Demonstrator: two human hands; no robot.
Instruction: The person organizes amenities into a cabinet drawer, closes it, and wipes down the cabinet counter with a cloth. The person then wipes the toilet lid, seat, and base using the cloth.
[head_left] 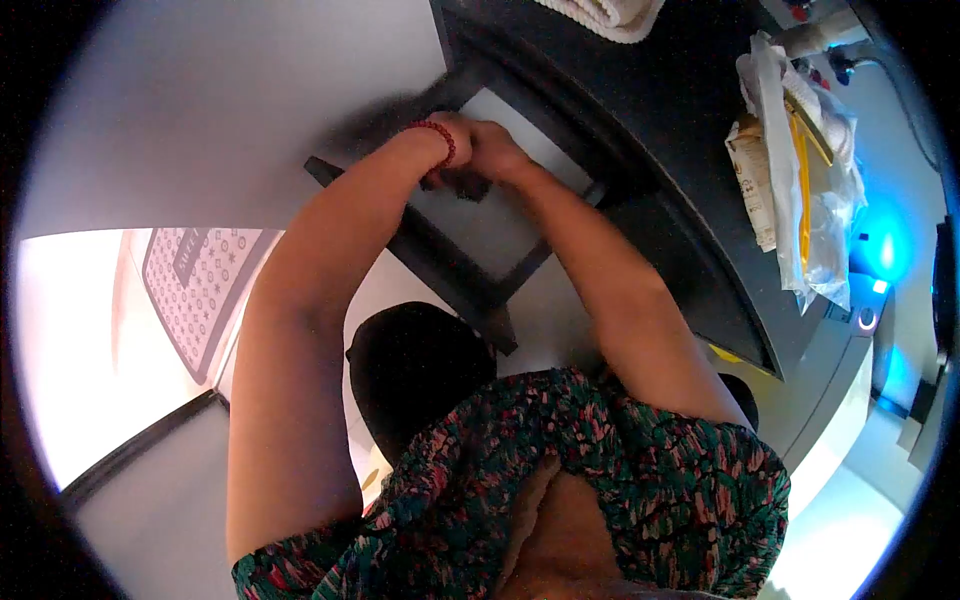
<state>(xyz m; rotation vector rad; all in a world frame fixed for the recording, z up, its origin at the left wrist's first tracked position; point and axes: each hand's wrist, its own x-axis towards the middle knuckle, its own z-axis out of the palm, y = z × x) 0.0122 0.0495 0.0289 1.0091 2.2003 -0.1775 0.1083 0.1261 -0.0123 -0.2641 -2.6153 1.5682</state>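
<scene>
Both my hands are close together over a pulled-out black drawer (495, 285) with a pale grey bottom. My left hand (452, 140), below a red bead bracelet (441, 136), is closed with its fingers mostly hidden. Beside it, touching, my right hand (496, 153) is closed too, its fingers curled inward. Just under the hands a small dark object (465, 185) shows. Its kind is unclear, and I cannot tell which hand grips it.
A black counter (690, 130) curves above the drawer, bearing a folded white towel (615, 12) and a clear plastic bag (825, 230) with packets. A grey panel (250, 110) rises on the left. A patterned mat (205, 290) lies on the floor.
</scene>
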